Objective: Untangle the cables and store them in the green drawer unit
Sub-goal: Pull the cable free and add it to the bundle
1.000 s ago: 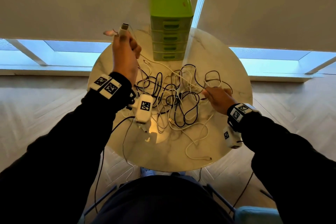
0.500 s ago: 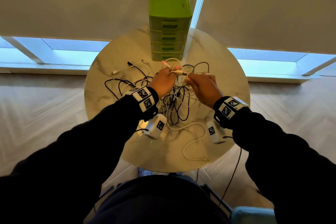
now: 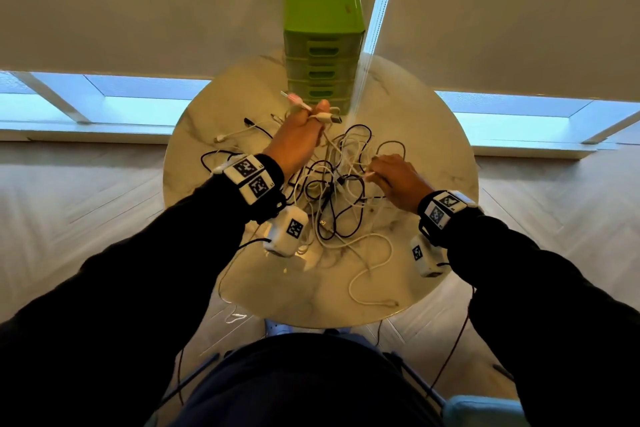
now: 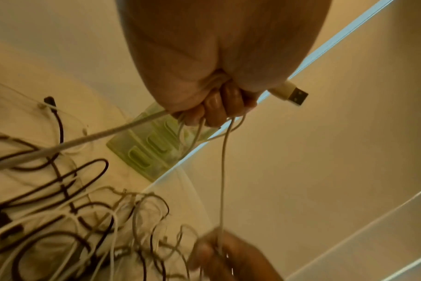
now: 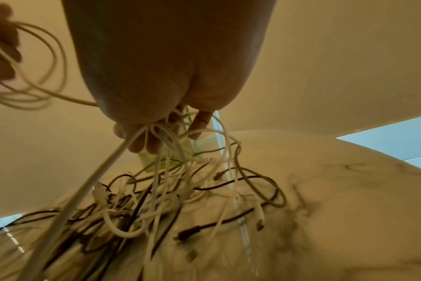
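Note:
A tangle of black and white cables (image 3: pixel 334 189) lies in the middle of the round marble table (image 3: pixel 433 149). My left hand (image 3: pixel 301 137) is raised over the pile and grips white cables (image 4: pixel 222 161), with a USB plug (image 4: pixel 292 94) sticking out past the thumb and a pink-tipped end (image 3: pixel 294 100) poking up. My right hand (image 3: pixel 393 175) pinches white cables (image 5: pixel 161 150) at the pile's right side. The green drawer unit (image 3: pixel 322 38) stands at the table's far edge, all drawers shut.
A loose white cable (image 3: pixel 370 270) loops toward the table's near edge. A black cable end (image 3: pixel 249 121) and a white plug (image 3: pixel 221 138) lie on the left side. Window strips and wood floor surround the table.
My left hand came down from high at the left to the pile, met the right hand, then lifted toward the drawer unit with cables. My right hand moved back right.

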`<control>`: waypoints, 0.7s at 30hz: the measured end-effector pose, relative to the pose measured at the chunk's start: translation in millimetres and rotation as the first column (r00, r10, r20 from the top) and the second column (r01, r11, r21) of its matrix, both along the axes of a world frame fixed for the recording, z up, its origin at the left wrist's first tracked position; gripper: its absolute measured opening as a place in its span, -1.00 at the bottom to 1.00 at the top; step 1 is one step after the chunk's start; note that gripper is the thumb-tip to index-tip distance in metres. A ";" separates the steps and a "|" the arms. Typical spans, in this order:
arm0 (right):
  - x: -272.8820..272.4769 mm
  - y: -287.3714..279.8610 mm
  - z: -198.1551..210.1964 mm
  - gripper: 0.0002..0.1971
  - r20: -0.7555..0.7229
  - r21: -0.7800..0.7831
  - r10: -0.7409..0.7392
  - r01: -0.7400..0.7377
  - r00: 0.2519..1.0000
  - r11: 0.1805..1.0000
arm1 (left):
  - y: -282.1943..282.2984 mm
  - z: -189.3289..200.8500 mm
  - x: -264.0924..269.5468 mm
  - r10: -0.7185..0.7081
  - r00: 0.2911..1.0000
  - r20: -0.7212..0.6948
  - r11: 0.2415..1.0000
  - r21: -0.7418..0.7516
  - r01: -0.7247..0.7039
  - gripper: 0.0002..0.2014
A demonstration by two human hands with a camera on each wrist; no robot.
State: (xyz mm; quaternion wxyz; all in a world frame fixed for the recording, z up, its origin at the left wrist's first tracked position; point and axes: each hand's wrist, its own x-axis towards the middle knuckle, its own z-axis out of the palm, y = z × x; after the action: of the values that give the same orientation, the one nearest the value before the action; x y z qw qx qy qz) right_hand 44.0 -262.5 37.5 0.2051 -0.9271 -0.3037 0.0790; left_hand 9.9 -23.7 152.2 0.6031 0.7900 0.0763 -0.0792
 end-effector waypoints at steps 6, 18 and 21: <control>6.8 -31.4 -2.4 -0.55 0.008 -0.010 -0.044 0.044 0.999 0.999 | 43.5 32.0 9.2 0.141 0.987 0.081 0.988 -0.071 -0.135 -0.71; -31.0 56.1 91.1 -0.64 -0.146 0.189 -0.010 0.038 0.989 0.981 | -7.9 -17.2 9.1 -0.218 0.976 0.020 0.946 0.251 0.206 -0.64; -45.6 54.9 82.7 -0.66 -0.271 0.263 0.009 0.065 0.962 0.963 | -28.3 -10.6 9.2 -0.281 0.958 0.048 0.949 0.163 0.270 -0.66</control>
State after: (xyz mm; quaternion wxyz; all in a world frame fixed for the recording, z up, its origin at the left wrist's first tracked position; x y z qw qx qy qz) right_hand -1.6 -207.6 120.2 0.3700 -0.8753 -0.2674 0.1596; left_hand 19.2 -52.0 141.6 0.5254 0.8396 -0.0504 -0.1285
